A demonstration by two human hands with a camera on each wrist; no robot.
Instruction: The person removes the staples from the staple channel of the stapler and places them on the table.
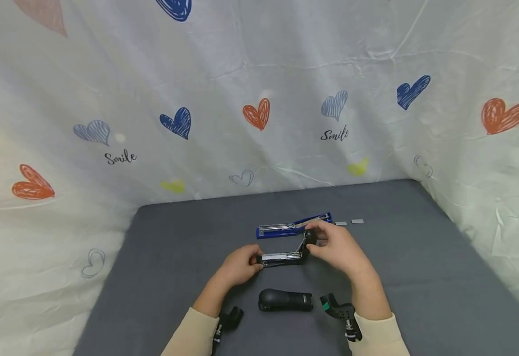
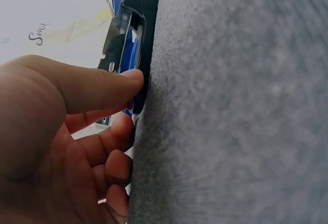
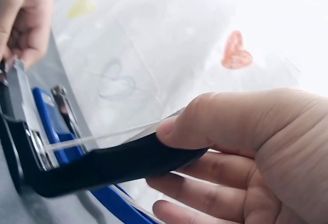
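Note:
An opened black stapler lies in front of me, its silvery magazine exposed and its top arm swung up at the right end. My left hand pinches the far-left tip of its base between thumb and fingers; the left wrist view shows the thumb on the base's edge, close to the tabletop. With thumb and fingers, my right hand grips the raised black top arm. A thin metal rod runs from the magazine to that arm.
Behind lies a blue stapler, also folded open. Two small grey staple strips sit to its right. Nearer me is a closed black stapler. A heart-printed white curtain hangs behind the grey table.

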